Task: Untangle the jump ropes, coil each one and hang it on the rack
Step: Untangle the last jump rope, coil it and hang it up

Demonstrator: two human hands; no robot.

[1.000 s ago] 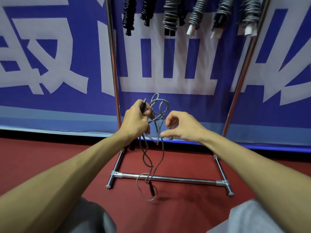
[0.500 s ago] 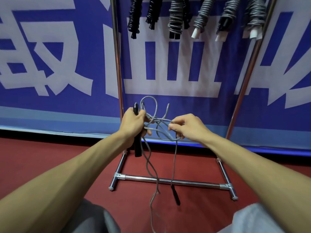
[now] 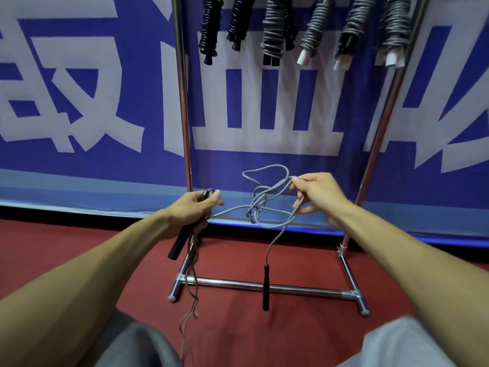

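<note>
A grey jump rope (image 3: 267, 205) hangs tangled in loose loops between my hands, in front of the metal rack (image 3: 185, 128). My left hand (image 3: 194, 207) grips one black handle (image 3: 180, 242), which points down and left, along with strands of rope that trail to the floor. My right hand (image 3: 317, 194) pinches a loop of the grey cord at upper right. The rope's other black handle (image 3: 266, 287) dangles free below the tangle, in front of the rack's bottom bar.
Several coiled ropes (image 3: 272, 30) hang from the top of the rack, black ones left, grey ones right. A blue and white banner (image 3: 79, 102) stands behind the rack. The floor (image 3: 238, 260) is red. My knees in grey trousers (image 3: 137, 343) show at the bottom.
My hands have drawn apart, left going left and right going up and right, spreading the tangle open. The loose handle has swung to hang straight below the loops.
</note>
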